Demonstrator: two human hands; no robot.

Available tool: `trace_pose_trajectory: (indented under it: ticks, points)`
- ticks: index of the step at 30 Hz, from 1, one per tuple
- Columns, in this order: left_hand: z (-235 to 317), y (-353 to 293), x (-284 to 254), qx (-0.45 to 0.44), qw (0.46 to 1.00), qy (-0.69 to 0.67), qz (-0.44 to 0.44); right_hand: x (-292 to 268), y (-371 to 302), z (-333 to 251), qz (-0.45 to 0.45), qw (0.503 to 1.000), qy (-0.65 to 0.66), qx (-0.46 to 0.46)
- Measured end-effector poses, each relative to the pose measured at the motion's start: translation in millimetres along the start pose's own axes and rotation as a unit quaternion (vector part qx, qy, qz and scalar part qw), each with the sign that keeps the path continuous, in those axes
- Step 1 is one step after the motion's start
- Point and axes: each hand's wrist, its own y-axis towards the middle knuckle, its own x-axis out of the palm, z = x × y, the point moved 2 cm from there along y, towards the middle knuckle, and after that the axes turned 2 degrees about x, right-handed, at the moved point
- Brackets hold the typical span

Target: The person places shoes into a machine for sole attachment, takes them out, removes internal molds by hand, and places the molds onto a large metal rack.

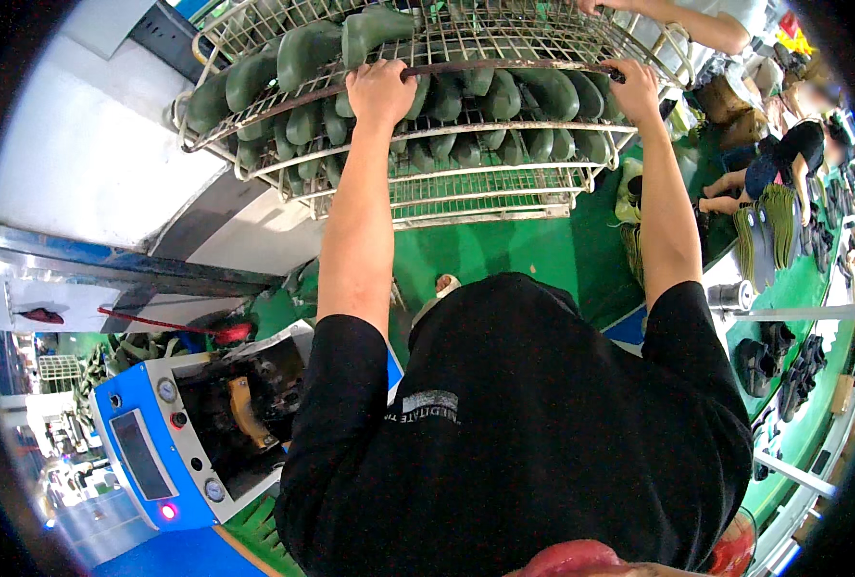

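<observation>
A wire rack (490,200) with several shelves stands in front of me, its pale metal worn. Dark green shoe lasts (309,60) lie in rows on its shelves. My left hand (379,93) is closed around the dark front bar (504,65) of the top shelf, beside a last. Farther right, my right hand (636,89) grips the same bar near its right end. Both arms reach forward, well apart. The undersides of my fingers are hidden behind the bar.
Another person's arm (711,29) reaches to the rack's far right corner. At lower left stands a blue machine (131,452) with gauges. A white wall panel (81,144) borders the left side. To the right, a person bends near shoes (754,365) on a green surface.
</observation>
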Motion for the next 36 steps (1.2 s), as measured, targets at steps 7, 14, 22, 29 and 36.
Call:
trace_pose_trajectory:
  ticks: [7, 14, 22, 29, 36]
  points:
    - [-6, -13, 1, 0.046, 0.989, -0.043, 0.135, 3, -7, -13, 0.049, 0.999, -0.001, -0.01]
    - [17, -23, -31, 0.014, 0.989, -0.045, 0.142, -1, -20, -10, 0.098, 0.993, -0.05, -0.028]
    - [8, -23, 11, -0.001, 0.984, -0.067, 0.165, 56, -3, 46, 0.158, 0.982, -0.088, -0.049]
    - [10, -22, -1, 0.002, 0.985, -0.091, 0.147, 68, -6, 28, 0.238, 0.964, -0.119, -0.018]
    - [8, -24, -6, 0.006, 0.979, -0.085, 0.183, 68, -4, 15, 0.329, 0.939, -0.095, -0.033]
